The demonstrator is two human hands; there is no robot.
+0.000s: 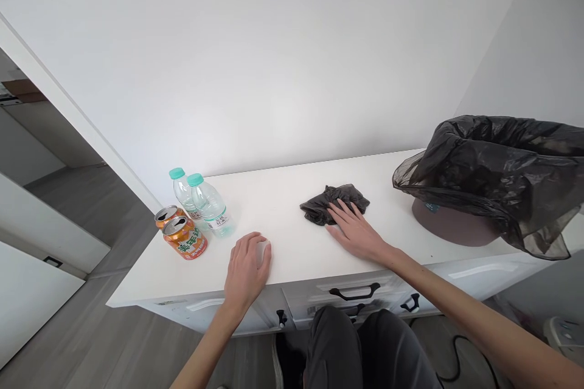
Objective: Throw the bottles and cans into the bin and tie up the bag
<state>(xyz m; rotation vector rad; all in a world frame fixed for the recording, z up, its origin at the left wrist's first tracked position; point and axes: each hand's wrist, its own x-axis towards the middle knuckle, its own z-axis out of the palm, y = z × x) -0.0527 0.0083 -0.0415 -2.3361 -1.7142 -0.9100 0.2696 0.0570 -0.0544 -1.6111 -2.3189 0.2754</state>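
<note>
A crumpled black plastic bag [319,205] lies on the white cabinet top [296,255]. My right hand [353,231] rests on its near right part, fingers spread. Near the front edge, my left hand [247,267] sits on the surface, fingers slightly curled with a gap before the thumb, holding nothing. Left of it stand two orange cans [187,240] [168,214] and two clear bottles with teal caps [213,209] [181,189], grouped close together.
At the right end stands a brownish bin [451,225] lined with a large black bag [502,176] that hangs over its rim. A white wall [292,61] rises behind the cabinet. Black drawer handles [354,293] stick out in front, above my knees. A doorway opens at the left.
</note>
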